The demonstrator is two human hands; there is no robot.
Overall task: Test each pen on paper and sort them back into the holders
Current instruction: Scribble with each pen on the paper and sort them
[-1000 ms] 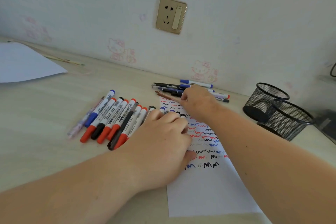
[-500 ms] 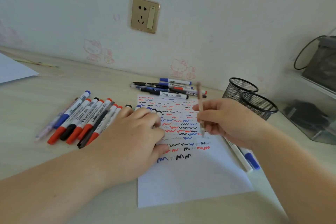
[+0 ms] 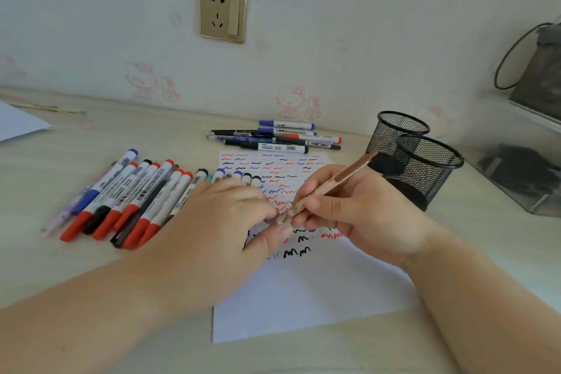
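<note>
Resting between right fingers (image 3: 315,202): pen (image 3: 331,184)

Paper (image 3: 303,291) between markers (image 3: 127,194) and holders (image 3: 425,170)

Bright, soft, even daylight; source not visible. Shadows faint: soft one under left hand (image 3: 224,222), darker patch inside and beside mesh holders (image 3: 416,161). No hard glare; dull sheen on gold wall socket (image 3: 223,10). Slight motion blur on left-hand fingers and on pen (image 3: 328,185) tip where hands meet; marker row (image 3: 127,197) at left a bit smeared. Wide-angle distortion: desk edge and wall line bow, forearms swell at bottom corners. Far right clutter soft, low in detail. Colours pale, washed.
</note>
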